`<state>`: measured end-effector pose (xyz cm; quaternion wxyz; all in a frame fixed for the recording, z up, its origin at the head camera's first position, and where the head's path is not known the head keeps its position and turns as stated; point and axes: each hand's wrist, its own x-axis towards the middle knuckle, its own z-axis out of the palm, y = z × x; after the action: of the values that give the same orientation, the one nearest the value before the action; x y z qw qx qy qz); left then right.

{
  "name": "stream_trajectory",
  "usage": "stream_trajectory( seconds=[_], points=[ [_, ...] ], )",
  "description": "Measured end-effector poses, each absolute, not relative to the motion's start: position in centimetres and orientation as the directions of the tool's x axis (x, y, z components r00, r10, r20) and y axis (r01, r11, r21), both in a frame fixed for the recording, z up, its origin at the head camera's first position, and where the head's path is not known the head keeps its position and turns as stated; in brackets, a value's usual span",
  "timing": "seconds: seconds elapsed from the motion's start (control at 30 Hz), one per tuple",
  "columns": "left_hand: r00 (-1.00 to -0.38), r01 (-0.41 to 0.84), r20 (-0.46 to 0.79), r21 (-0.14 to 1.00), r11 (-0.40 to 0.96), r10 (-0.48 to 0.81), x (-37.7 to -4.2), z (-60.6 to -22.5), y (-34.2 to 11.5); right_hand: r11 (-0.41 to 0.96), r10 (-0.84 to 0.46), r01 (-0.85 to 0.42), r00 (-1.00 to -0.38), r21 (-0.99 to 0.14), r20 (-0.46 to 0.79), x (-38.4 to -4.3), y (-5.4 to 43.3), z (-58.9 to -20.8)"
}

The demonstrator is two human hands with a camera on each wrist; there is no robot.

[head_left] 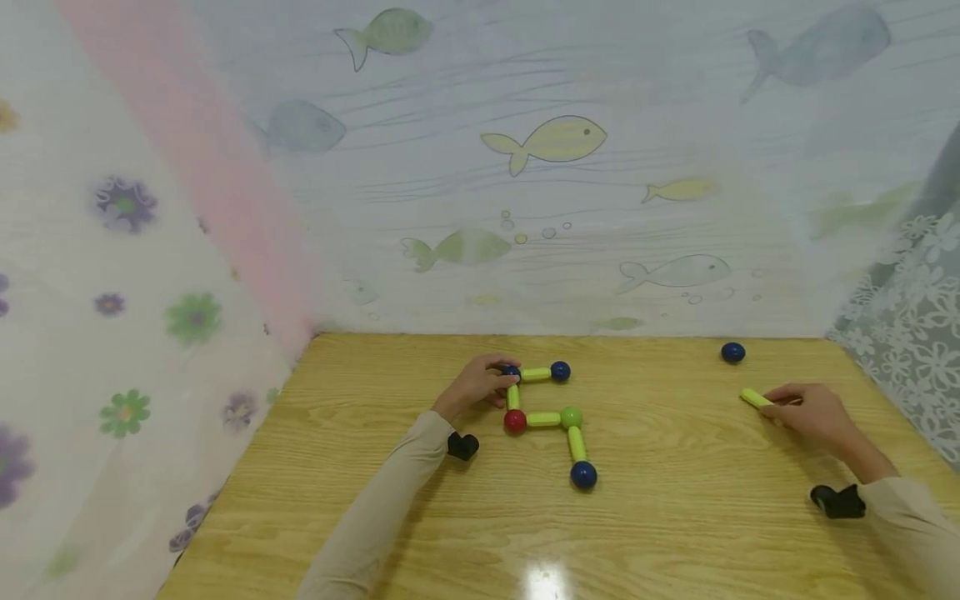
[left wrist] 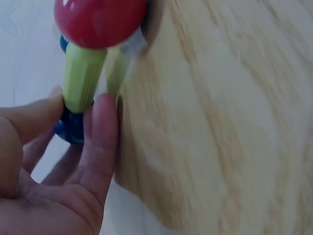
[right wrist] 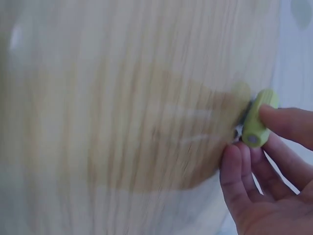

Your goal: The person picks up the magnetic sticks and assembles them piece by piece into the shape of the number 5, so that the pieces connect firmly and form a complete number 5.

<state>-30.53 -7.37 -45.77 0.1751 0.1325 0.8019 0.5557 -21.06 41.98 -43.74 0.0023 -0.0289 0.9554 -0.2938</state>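
My left hand [head_left: 477,383] holds a dark blue ball [left wrist: 71,129] between thumb and fingers. That ball is a corner of a zigzag of yellow-green magnetic rods and balls lying on the table. From it one rod [head_left: 536,374] runs right to another blue ball [head_left: 560,371], and a second rod [left wrist: 82,78] runs to a red ball [head_left: 515,421]. A further rod [head_left: 543,419] joins red to a green ball [head_left: 572,417]; a last one [head_left: 577,444] leads to a blue ball [head_left: 583,475] nearest me. At the right, my right hand [head_left: 813,414] pinches a loose yellow-green rod [right wrist: 259,119].
A single blue ball [head_left: 732,352] lies near the table's back edge, beyond the right hand. The wooden table [head_left: 315,467] meets a fish-patterned curtain [head_left: 465,287] at the back. Flowered cloth [head_left: 150,367] hangs along the left side, and lace [head_left: 911,321] along the right.
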Motion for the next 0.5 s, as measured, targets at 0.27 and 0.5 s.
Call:
stream_trajectory(
  seconds=[0.27, 0.5],
  points=[
    [-0.942, 0.058, -0.082, 0.915, 0.399, 0.325, -30.5, -45.4, -6.4, 0.768, -0.186, -0.160, -0.982, -0.620, 0.022, -19.8, 36.7, -43.4],
    [-0.948, 0.047, -0.078, 0.924, 0.380, 0.307, -30.8, -45.6, -6.1, 0.680, -0.299, -0.300, -0.947, -0.669, 0.120, -18.5, 31.6, -42.3]
  ],
)
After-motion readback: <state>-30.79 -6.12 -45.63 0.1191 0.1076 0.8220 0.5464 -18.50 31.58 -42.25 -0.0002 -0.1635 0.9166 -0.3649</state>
